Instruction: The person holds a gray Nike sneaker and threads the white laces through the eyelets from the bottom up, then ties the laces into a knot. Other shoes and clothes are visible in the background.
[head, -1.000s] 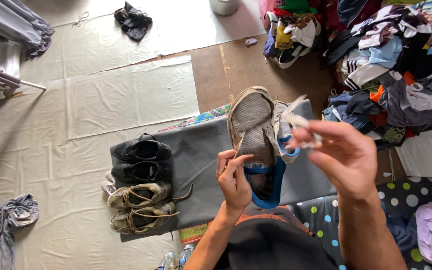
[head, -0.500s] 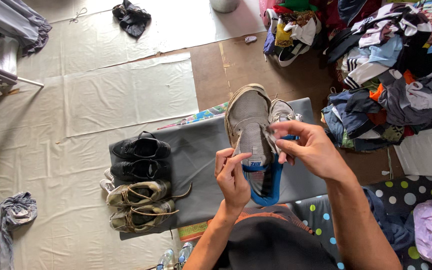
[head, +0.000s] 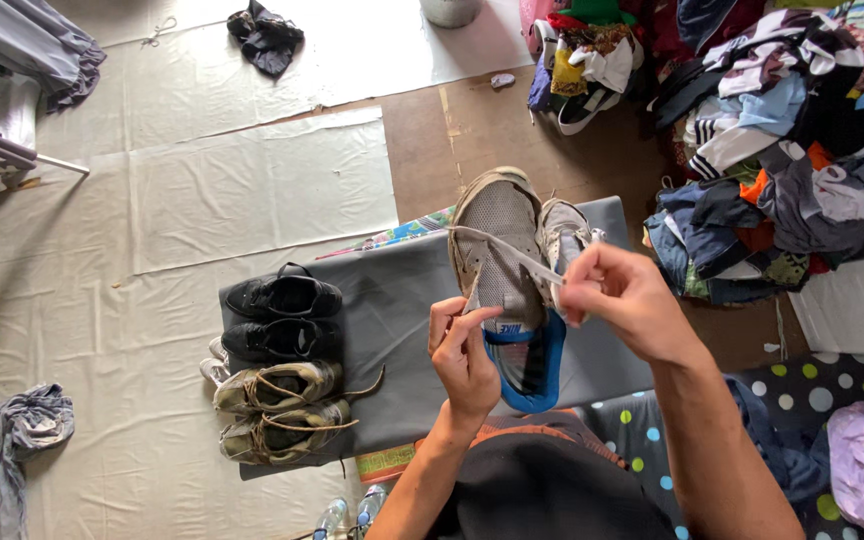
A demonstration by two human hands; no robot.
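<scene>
One grey sneaker [head: 500, 255], two hands, four shoes beside.

a single head-worn view is aimed almost straight down from above the person's lap, close over both raised hands, with the grey worktop [head: 392, 300] below and the sheeted floor [head: 202, 200] spread well beyond.

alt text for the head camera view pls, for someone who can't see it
Seen from above, a person's left hand steadies a worn grey sneaker with a blue lining while the right hand pulls a white lace across it. Two pairs of shoes sit on a grey board; a clothes pile lies at right.
</scene>
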